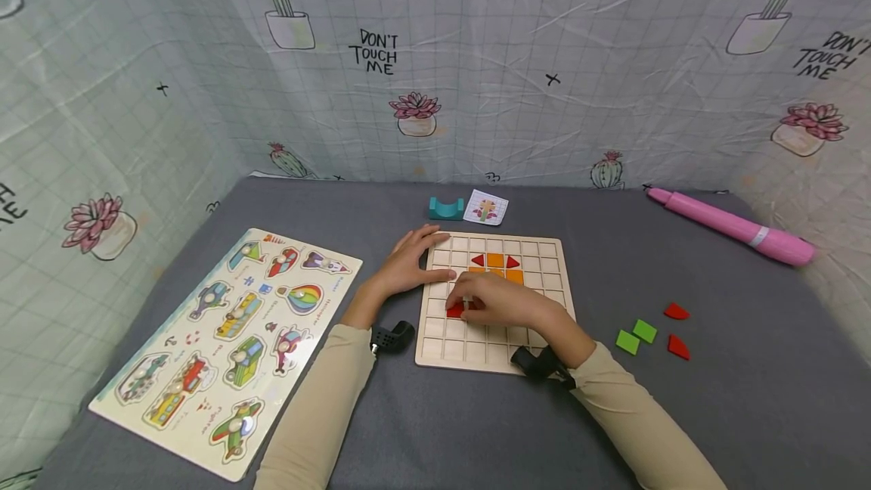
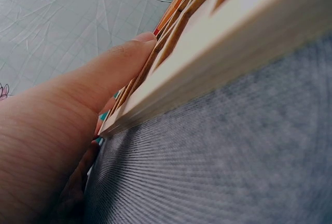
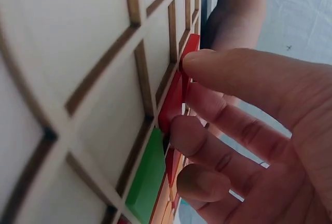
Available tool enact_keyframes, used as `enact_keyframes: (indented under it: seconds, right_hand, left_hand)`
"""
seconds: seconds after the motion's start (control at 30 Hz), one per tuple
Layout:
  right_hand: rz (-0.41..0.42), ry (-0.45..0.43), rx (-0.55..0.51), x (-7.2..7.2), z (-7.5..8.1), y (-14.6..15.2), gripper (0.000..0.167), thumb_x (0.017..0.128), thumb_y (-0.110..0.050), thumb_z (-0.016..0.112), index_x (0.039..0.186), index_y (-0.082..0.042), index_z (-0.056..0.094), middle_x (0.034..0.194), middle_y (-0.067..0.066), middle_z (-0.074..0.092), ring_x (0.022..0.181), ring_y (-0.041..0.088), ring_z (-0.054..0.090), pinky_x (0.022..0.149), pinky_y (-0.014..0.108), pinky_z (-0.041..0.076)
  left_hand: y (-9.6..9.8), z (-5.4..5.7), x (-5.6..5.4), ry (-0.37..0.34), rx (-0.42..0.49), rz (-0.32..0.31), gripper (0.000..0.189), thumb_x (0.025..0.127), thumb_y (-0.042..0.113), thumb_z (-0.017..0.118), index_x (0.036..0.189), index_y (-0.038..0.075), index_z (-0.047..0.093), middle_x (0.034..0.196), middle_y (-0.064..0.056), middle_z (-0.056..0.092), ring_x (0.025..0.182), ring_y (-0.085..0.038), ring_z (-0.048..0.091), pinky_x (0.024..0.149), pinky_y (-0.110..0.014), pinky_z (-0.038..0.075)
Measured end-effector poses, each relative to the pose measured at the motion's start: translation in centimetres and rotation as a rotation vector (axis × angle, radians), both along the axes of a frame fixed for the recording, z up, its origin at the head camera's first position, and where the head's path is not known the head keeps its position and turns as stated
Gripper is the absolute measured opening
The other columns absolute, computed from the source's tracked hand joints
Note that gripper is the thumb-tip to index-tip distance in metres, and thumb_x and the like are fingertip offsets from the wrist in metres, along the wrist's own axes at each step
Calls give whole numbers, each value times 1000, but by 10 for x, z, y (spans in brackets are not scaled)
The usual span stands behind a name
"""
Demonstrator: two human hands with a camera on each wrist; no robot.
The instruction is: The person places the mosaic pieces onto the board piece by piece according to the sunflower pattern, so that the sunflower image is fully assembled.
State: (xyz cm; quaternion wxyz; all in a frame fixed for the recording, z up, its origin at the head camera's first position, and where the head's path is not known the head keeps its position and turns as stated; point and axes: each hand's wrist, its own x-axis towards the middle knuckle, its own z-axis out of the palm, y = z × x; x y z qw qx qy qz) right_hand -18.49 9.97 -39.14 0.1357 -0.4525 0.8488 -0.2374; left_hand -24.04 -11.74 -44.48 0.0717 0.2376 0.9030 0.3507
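Observation:
A square wooden grid board point(image 1: 435, 350) lies on the grey cloth. My left hand point(image 1: 406, 263) rests on its left edge, thumb laid on the grid and the other fingers near the top left corner. Over the lower left cells, my right hand point(image 1: 503, 301) pinches a small red piece point(image 3: 191, 45) between thumb and fingertips. Another red piece point(image 3: 170, 105) and a green square point(image 3: 148, 177) sit in cells beside it. Higher up, orange squares point(image 1: 495, 260) and two red triangles point(image 1: 513, 262) fill cells. My right hand hides part of the pattern.
Right of the board lie two green squares point(image 1: 644, 331) and two red rounded pieces point(image 1: 677, 311). Behind it are a teal holder point(image 1: 446, 209) and a pattern card point(image 1: 486, 208). A vehicle puzzle board point(image 1: 224, 354) lies left, a pink pen-shaped object point(image 1: 731, 225) far right.

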Motion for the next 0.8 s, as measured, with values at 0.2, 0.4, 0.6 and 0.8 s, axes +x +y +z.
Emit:
enact_keyframes:
  seconds: [0.2,0.4,0.6,0.8]
  right_hand:
    - [-52,-1,31,1,-2,2,16,90,-7,69,105,-5,71,99,3,64,82,14,54,75,22,48]
    - [-79,-8,40,3,-1,2,15,90,-8,68,105,-5,70,102,4,62,88,16,53,79,25,49]
    - [-68,-34,13,3,-3,6,17,90,-8,68,107,-5,70,100,3,60,86,15,51,76,24,47]
    - [-72,-48,-50,3,-5,18,20,91,-8,68,110,-3,69,97,5,59,75,15,49,67,22,43]
  left_hand:
    - [1,1,0,-2,0,0,74,86,37,74,149,13,42,159,-9,26,150,-31,11,119,-55,5]
    - [2,-1,-1,-2,-7,2,74,86,38,74,149,14,42,159,-9,27,150,-30,11,119,-55,5]
    - [2,-1,-1,-4,0,0,74,86,38,74,149,14,42,159,-9,27,150,-30,11,119,-54,5]
    - [1,1,0,-8,7,4,74,86,37,74,149,13,42,159,-9,26,150,-30,10,119,-54,4]
